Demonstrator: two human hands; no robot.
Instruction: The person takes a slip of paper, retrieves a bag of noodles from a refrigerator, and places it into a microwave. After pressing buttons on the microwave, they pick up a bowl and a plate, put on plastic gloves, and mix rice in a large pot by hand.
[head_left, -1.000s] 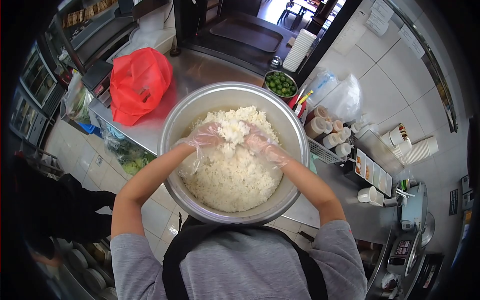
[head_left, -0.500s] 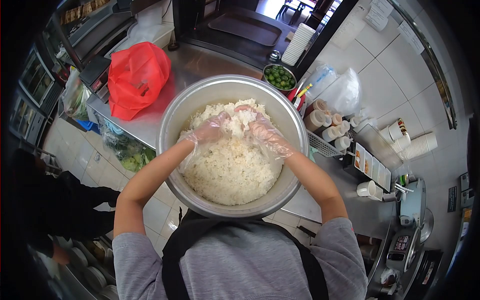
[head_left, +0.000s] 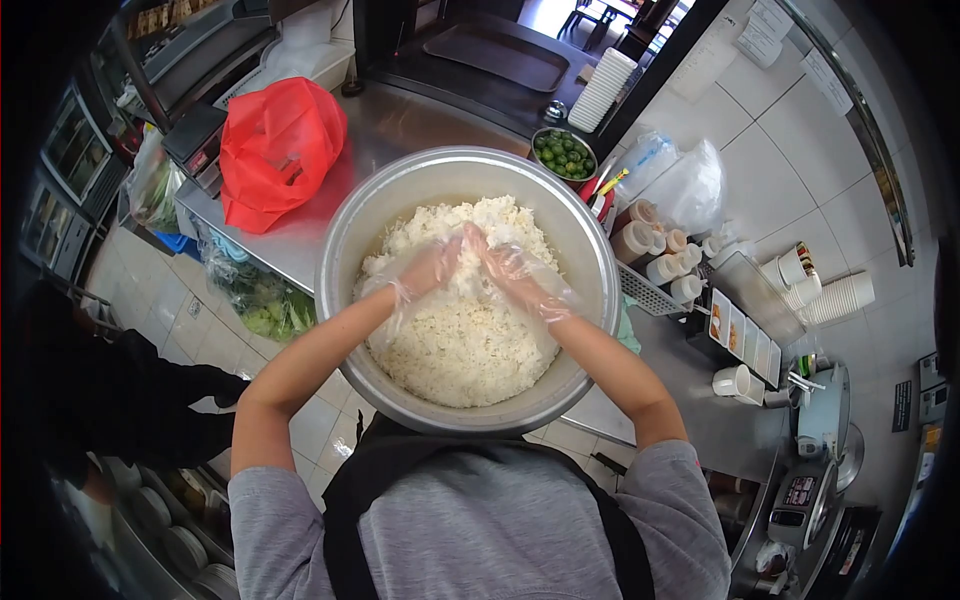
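Observation:
White rice (head_left: pixel 460 350) is heaped in a large round metal pot (head_left: pixel 345 210) in front of me. My left hand (head_left: pixel 428 268), in a clear plastic glove, rests in the upper middle of the heap, its fingers angled inward. Facing it from the other side, my gloved right hand (head_left: pixel 508 275) is pressed into the rice. Some rice lies between the two hands, and the fingertips nearly meet. Both hands are closed around this rice, with part of the fingers hidden by it.
A red bag (head_left: pixel 280 150) lies left of the pot. Behind it on the right are a bowl of green limes (head_left: pixel 563 155), sauce bottles (head_left: pixel 660 250) and stacked cups (head_left: pixel 602 90). Another person in dark clothes (head_left: pixel 130 400) stands at the left.
Both hands have come down lower into the rice, and the lump of rice held up between them before is no longer raised. The person at the left has shifted slightly.

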